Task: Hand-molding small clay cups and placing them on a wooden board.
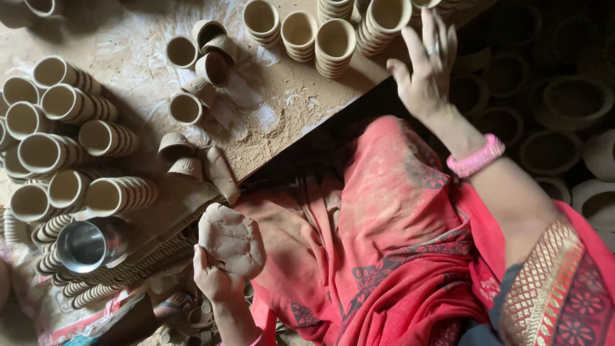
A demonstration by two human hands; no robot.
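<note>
Head view: The left hand (216, 277) grips a flattened lump of grey clay (232, 238) from below, fingers closed on its lower edge, held above the red-draped lap beside a steel tumbler (90, 242). The right hand (424, 67) is spread wide and holds nothing; it reaches toward the stacks of unfired clay cups (336, 45) at the far edge of the dusty work board (282, 109). Judgement: support the lump underneath, and approach the stacked cups gently, since raw rims likely deform.
</note>
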